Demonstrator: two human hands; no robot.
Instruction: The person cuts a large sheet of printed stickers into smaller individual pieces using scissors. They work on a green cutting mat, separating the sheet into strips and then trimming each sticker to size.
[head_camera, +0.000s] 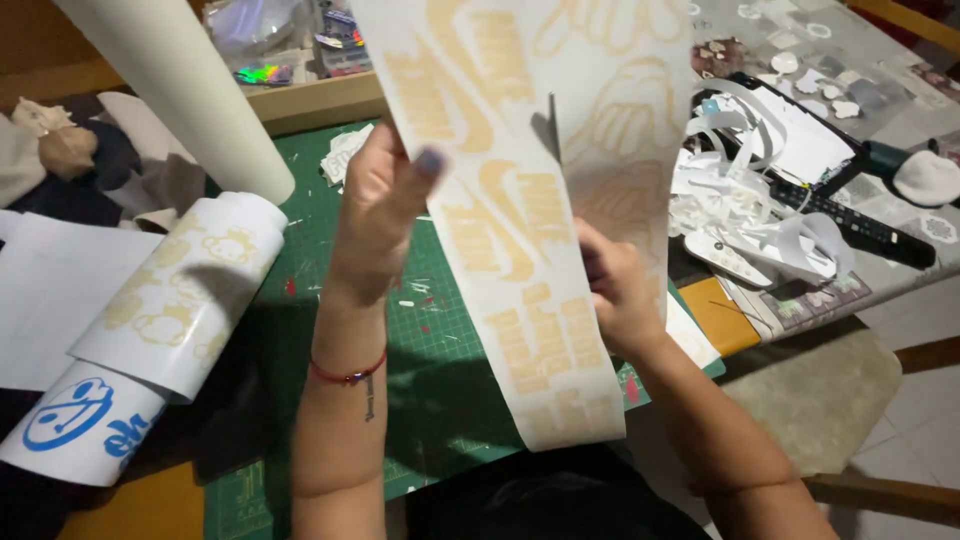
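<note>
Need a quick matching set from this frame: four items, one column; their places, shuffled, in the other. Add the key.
Items
1. left hand
2. right hand
3. rolled sheets
4. green cutting mat

Places
A. lying at the left of the view, beside the mat
B. under both forearms, on the table
C. gripping the left edge of the printed sheet, higher up
D. pinching the sheet's right side, lower down

Pairs: 1-C, 2-D, 3-A, 4-B
</note>
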